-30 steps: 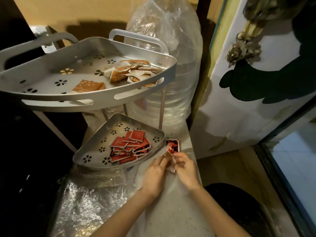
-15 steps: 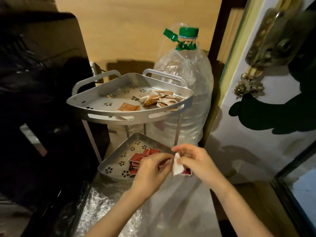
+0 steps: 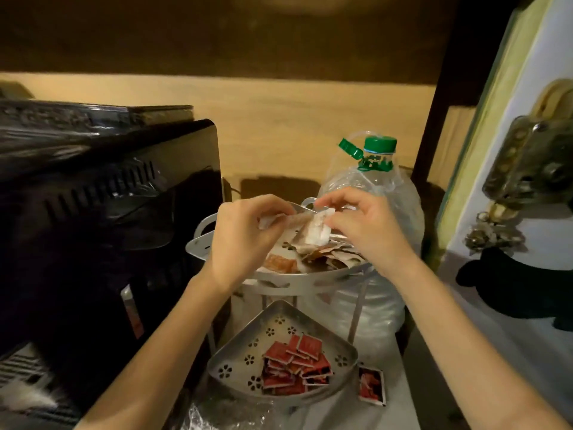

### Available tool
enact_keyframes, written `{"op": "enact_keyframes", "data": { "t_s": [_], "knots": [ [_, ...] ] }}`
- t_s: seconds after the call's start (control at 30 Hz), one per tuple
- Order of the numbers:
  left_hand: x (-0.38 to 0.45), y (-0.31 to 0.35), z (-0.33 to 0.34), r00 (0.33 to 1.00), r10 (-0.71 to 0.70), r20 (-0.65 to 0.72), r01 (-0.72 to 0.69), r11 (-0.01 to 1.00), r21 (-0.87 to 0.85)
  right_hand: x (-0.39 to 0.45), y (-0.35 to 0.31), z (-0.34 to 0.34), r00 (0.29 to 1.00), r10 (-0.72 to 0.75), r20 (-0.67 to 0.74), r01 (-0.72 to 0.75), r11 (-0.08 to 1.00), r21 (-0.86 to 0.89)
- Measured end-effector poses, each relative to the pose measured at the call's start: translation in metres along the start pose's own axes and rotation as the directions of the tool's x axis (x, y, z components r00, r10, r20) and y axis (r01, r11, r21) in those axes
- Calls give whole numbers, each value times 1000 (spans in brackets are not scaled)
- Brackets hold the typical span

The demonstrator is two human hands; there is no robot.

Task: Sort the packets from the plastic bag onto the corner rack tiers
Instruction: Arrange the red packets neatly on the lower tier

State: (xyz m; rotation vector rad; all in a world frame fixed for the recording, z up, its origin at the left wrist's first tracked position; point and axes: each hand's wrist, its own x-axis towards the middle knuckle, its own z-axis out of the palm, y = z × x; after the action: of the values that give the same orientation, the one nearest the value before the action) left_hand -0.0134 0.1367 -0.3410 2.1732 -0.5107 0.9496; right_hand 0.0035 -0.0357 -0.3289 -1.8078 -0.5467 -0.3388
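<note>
Both hands hover over the top tier (image 3: 325, 276) of the grey metal corner rack. My right hand (image 3: 359, 225) pinches a pale brown-and-white packet (image 3: 314, 232) above a heap of similar brown packets (image 3: 333, 257). My left hand (image 3: 245, 234) grips the other end of a packet strip (image 3: 279, 219); whether it is joined to the right one I cannot tell. An orange packet (image 3: 280, 263) lies on the top tier. The bottom tier (image 3: 235, 364) holds several red packets (image 3: 296, 364). One red packet (image 3: 371, 384) lies on the counter to the right of it.
A big clear water bottle with a green cap (image 3: 376, 169) stands behind the rack. A black appliance (image 3: 102, 218) fills the left. Crinkled clear plastic (image 3: 229, 415) lies at the front. A pale door with a metal latch (image 3: 533, 172) is on the right.
Both hands rose from beside the bottom tier to above the top tier, carrying a pale packet. The camera view tilted upward.
</note>
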Motion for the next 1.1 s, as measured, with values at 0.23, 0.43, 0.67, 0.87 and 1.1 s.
{"op": "enact_keyframes", "data": {
  "t_s": [0.23, 0.43, 0.67, 0.87, 1.1],
  "knots": [
    [7, -32, 10, 980, -166, 109, 144, 972, 186, 31, 26, 30, 963, 19, 268, 103, 896, -433],
    [6, -36, 18, 848, -267, 458, 144, 947, 287, 26, 27, 27, 936, 150, 319, 91, 771, -630],
    [8, -13, 19, 890, -140, 433, 54, 977, 204, 21, 23, -3, 951, 146, 271, -8, 892, -451],
    [-6, 36, 37, 932, 206, 298, -158, 972, -175, -7, 16, -41, 993, 59, 103, -41, 984, -174],
    [-62, 65, 97, 899, 287, 330, -127, 893, -431, -77, 63, -65, 975, 61, -214, -70, 997, -35]
  ]
}}
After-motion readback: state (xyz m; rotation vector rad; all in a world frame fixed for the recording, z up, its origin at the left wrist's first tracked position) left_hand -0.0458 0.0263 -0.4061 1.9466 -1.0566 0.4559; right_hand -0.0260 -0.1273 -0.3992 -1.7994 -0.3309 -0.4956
